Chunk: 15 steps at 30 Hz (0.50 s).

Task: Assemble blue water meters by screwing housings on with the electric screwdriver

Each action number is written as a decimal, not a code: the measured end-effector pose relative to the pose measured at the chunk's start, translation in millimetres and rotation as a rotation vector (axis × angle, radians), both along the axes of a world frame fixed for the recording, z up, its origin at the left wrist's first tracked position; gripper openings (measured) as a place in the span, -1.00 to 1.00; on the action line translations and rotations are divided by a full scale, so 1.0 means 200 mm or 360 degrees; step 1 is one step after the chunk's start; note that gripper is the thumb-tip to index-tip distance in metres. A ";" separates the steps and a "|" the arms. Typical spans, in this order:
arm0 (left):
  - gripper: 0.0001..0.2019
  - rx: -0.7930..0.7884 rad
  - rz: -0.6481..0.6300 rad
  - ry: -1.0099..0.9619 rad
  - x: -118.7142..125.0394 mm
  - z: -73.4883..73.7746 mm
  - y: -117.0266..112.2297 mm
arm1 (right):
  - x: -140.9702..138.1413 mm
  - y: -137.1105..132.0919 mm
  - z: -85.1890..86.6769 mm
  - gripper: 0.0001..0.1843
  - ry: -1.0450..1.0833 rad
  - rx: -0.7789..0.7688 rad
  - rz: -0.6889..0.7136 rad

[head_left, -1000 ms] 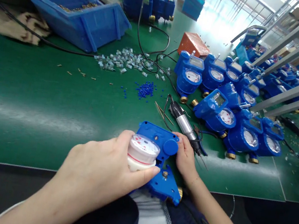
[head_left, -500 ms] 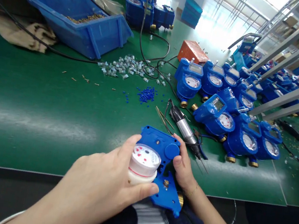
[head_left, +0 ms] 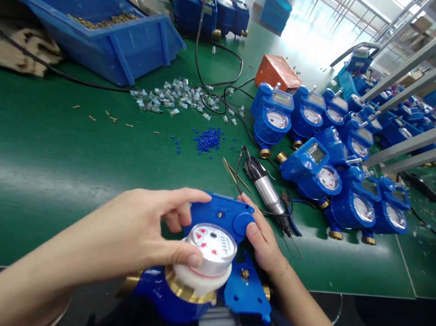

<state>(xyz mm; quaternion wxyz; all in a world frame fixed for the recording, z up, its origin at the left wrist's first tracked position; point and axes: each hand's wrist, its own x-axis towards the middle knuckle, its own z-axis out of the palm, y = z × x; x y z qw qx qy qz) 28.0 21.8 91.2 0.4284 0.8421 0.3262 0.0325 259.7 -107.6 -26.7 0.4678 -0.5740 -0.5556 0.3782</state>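
Observation:
Low in front of me is a water meter with a dark blue body (head_left: 175, 310), a brass ring and a round white dial (head_left: 213, 243) with red pointers. Behind and to the right of the dial stands a blue plastic housing (head_left: 209, 212), its lower plate reaching down toward me. My left hand (head_left: 143, 226) has its thumb against the dial's side and its index finger on the housing's top edge, the other fingers curled. On the housing's right edge, my right hand (head_left: 266, 244) grips with thumb and fingers. Part of the meter is hidden by my left hand.
A cylindrical electric screwdriver (head_left: 266, 188) and thin brass-coloured tweezers (head_left: 233, 172) lie just beyond. Small blue caps (head_left: 209, 140) and clear small parts (head_left: 179, 97) are scattered behind. Finished-looking meters (head_left: 272, 119) crowd the right; a blue bin (head_left: 107, 48) of brass screws stands left.
My left hand has shifted left and opened somewhat around the dial. The housing has tipped and lowered slightly, and the meter's blue body and brass ring now show below the dial.

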 end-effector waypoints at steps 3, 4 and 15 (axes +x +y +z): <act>-0.42 -0.0059 -0.0104 -0.0367 0.05 -0.05 0.10 | 0.00 0.00 -0.01 -0.37 -0.0022 -0.0006 -0.0016; -0.46 -0.0086 -0.0151 -0.0462 0.05 -0.07 0.12 | 0.00 0.00 -0.01 -0.37 -0.0035 -0.0008 -0.0027; -0.65 -0.0286 -0.0420 -0.0626 0.23 -0.24 0.23 | -0.02 -0.01 0.15 -0.54 -0.0530 0.0175 -0.0372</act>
